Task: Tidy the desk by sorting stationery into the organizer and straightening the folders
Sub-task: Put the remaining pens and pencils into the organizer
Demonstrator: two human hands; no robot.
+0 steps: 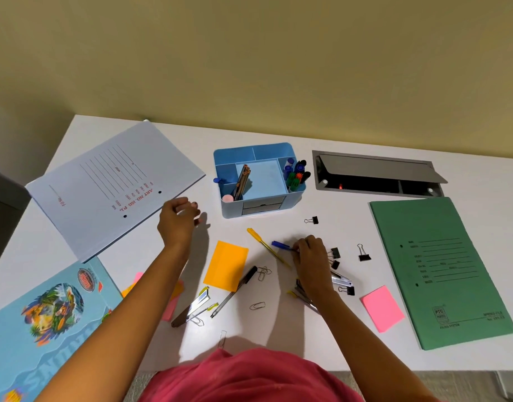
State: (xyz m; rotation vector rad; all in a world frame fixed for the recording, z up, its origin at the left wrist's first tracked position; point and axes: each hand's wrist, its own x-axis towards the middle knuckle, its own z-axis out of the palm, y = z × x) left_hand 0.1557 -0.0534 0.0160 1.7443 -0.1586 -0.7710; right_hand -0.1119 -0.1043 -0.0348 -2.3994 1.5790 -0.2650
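The blue organizer (259,181) stands at the desk's middle back, holding pencils and markers. My right hand (310,256) rests on the desk with its fingers closed on a blue pen (281,245), which lies beside a yellow pen (267,246). My left hand (178,219) hovers left of the organizer, fingers loosely curled and holding nothing. A pale blue folder (113,187) lies askew at the back left, a green folder (441,271) on the right, and a picture-covered blue folder (46,320) at the front left.
Scattered on the desk: an orange note pad (226,265), a pink note pad (382,309), a black pen (235,288), two staplers (193,309) (341,280), several binder clips (364,253) and paper clips (257,306). An open cable hatch (377,178) sits at the back right.
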